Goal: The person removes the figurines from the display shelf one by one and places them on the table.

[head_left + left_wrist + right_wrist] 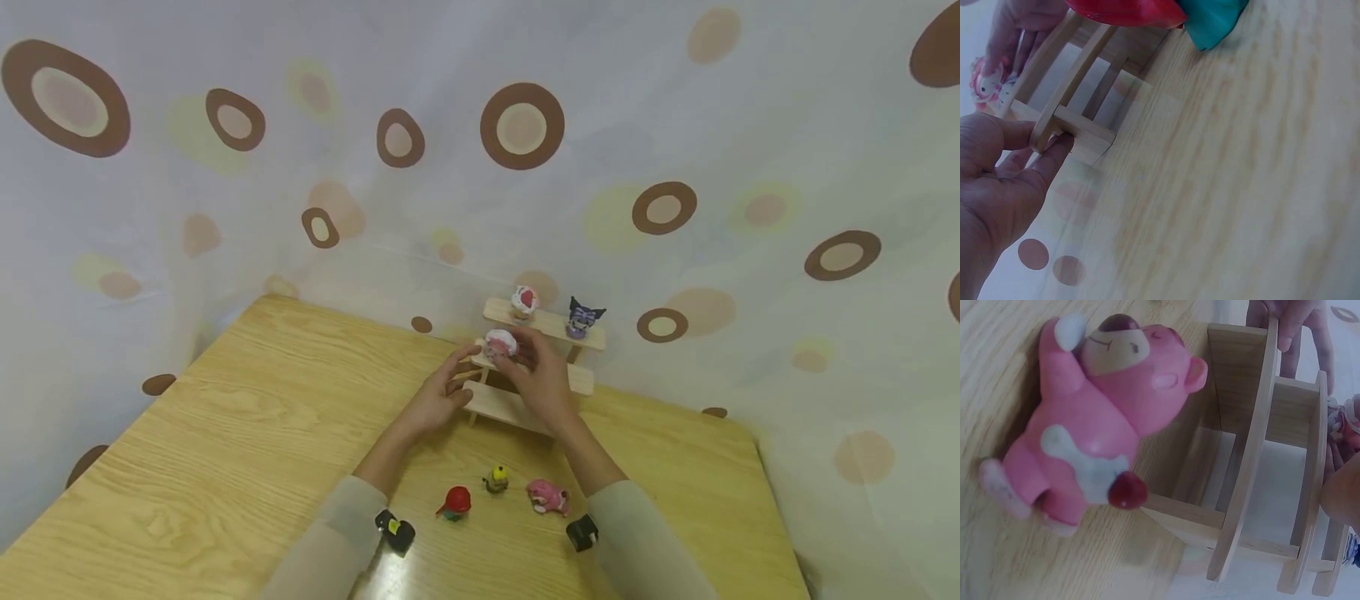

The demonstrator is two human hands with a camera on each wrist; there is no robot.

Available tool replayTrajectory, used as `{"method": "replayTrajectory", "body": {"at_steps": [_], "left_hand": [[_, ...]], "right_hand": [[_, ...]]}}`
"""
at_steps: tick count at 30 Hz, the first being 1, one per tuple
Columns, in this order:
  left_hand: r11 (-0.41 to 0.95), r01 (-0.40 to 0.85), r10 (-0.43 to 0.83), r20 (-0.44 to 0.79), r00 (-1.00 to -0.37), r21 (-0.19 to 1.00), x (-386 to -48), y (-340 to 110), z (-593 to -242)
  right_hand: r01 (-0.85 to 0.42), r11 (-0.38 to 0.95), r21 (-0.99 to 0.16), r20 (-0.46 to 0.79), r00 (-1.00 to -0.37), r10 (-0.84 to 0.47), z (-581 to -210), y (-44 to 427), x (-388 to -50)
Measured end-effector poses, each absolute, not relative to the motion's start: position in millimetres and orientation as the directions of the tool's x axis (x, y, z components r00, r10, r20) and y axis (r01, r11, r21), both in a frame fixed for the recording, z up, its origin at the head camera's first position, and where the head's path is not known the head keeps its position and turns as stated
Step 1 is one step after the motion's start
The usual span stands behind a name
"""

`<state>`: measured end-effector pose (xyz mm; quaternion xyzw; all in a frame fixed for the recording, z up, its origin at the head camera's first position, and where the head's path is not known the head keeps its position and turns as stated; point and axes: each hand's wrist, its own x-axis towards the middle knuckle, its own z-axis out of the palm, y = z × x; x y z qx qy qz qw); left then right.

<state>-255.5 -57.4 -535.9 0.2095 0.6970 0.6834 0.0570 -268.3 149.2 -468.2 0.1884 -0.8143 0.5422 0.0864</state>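
A three-step wooden display stand (pixel 506 407) stands near the back of the table. My right hand (pixel 546 379) pinches a small white-and-pink figurine (pixel 498 343) at the left end of the middle step; whether its base touches the step cannot be told. In the left wrist view this figurine (pixel 988 86) shows a white cat-like face. At the stand's left end is my left hand (pixel 437 402). In the left wrist view, its thumb and fingers (pixel 1054 159) pinch the end of the lowest step.
On the top step are a white figurine with a red spot (pixel 524 300) and a dark-eared purple figurine (pixel 581 318). Before the stand lie a red-and-teal figurine (pixel 456 502), a small yellow-topped figurine (pixel 497 477) and a pink bear figurine (pixel 547 496). A patterned cloth (pixel 420 217) hangs behind.
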Motion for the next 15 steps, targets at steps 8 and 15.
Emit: {"method": "replayTrajectory", "body": {"at_steps": [8, 15], "left_hand": [[-0.016, 0.236, 0.372, 0.225, -0.901, 0.972, -255.3, -58.8, -533.1], [-0.008, 0.218, 0.374, 0.205, -0.905, 0.976, -255.6, -58.7, -534.9]], "right_hand": [[-0.382, 0.329, -0.864, 0.342, -0.923, -0.175, -467.6, 145.1, -272.2], [-0.368, 0.344, -0.864, 0.331, -0.929, -0.164, -468.6, 141.9, -273.1]]}}
